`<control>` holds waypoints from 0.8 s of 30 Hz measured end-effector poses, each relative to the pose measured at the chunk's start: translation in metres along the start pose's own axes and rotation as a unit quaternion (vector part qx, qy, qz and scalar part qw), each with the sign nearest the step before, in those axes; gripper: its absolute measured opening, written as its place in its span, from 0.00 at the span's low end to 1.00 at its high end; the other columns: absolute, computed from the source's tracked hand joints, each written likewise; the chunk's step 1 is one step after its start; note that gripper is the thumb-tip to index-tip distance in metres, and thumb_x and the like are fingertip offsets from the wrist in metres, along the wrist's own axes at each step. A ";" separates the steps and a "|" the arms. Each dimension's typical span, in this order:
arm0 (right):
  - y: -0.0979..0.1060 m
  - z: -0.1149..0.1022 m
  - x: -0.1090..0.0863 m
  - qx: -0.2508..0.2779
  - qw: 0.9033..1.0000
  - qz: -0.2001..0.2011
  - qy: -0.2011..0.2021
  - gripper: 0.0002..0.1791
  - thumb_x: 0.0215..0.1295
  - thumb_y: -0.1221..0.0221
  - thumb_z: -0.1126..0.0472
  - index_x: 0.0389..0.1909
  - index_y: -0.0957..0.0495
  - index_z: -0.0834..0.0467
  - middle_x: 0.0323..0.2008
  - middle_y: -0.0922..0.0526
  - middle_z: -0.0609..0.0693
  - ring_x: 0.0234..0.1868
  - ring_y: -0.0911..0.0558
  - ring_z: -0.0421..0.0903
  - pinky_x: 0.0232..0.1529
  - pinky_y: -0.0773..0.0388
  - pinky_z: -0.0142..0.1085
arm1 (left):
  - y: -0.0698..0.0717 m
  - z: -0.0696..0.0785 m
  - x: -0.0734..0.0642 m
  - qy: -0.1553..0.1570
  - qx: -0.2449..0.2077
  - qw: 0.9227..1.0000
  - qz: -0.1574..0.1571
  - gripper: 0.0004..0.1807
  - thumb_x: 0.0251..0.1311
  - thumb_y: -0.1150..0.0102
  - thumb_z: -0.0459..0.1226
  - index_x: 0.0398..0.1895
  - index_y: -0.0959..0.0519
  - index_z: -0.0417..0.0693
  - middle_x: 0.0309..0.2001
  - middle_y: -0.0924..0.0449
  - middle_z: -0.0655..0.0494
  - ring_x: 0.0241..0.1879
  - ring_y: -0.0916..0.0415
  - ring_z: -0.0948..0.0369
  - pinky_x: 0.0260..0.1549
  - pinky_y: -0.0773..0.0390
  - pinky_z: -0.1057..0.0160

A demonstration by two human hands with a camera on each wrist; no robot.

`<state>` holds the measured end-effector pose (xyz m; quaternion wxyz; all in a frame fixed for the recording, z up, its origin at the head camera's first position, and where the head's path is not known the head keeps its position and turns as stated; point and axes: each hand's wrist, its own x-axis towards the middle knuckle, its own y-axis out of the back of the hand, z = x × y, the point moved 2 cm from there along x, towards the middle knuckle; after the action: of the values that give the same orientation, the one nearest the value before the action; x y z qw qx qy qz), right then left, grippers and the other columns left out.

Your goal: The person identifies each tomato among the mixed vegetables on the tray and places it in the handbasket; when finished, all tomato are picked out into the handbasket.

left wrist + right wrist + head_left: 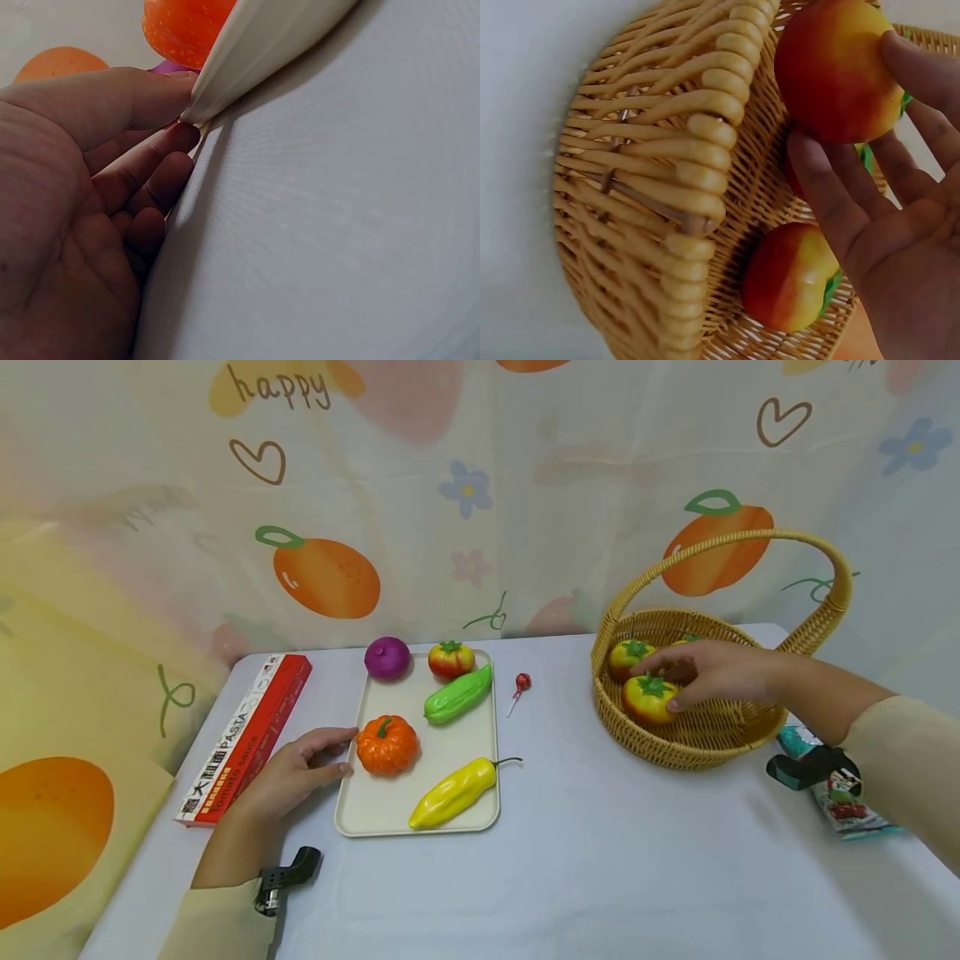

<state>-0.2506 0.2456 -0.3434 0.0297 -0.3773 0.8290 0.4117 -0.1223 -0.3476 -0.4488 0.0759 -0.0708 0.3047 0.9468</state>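
My right hand [708,672] reaches into a wicker basket [652,747] and holds a red-and-yellow toy tomato [650,700] between thumb and fingers. In the right wrist view, that tomato [840,71] is up by the basket's rim. Another tomato [791,277] lies lower in the basket, and one more is partly hidden behind the fingers. At its left edge, a cream tray [457,747] is pinched by my left hand [296,772]; the left wrist view shows thumb and finger on the rim [247,64]. A toy pumpkin [387,746] sits close to those fingers.
On the tray lie a yellow pepper [453,793], a green cucumber-like vegetable [459,695], a tomato [451,660] and a purple onion [387,658]. A lollipop [519,692] is right of it. A red pasta box [247,735] lies left; a snack bag [851,802] is under the right forearm.
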 end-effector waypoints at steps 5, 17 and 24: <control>0.001 -0.004 0.008 0.012 0.999 -0.028 -0.016 0.32 0.68 0.28 0.58 0.73 0.23 0.48 0.75 0.31 0.60 0.72 0.29 0.64 0.66 0.23 0.52 | 0.001 0.000 0.000 -0.001 0.001 1.000 0.005 0.32 0.67 0.26 0.42 0.73 0.22 0.51 0.69 0.23 0.47 0.64 0.28 0.48 0.52 0.24 0.74; -0.008 0.000 0.016 0.037 0.998 -0.056 -0.017 0.34 0.65 0.27 0.60 0.72 0.23 0.49 0.74 0.31 0.59 0.73 0.31 0.62 0.69 0.26 0.54 | -0.002 0.000 0.001 0.010 -0.009 1.000 0.001 0.33 0.67 0.25 0.42 0.74 0.23 0.54 0.71 0.24 0.49 0.67 0.29 0.49 0.53 0.25 0.75; -0.015 0.002 0.020 0.027 0.998 -0.053 -0.013 0.34 0.63 0.27 0.62 0.71 0.22 0.49 0.72 0.30 0.58 0.71 0.31 0.60 0.68 0.28 0.53 | -0.001 -0.001 0.001 0.009 0.000 1.000 0.003 0.33 0.66 0.25 0.43 0.74 0.22 0.54 0.70 0.24 0.49 0.66 0.29 0.49 0.53 0.25 0.75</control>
<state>-0.2560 0.2296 -0.3621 0.0730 -0.4146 0.8180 0.3921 -0.1230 -0.3470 -0.4503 0.0705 -0.0787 0.3052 0.9464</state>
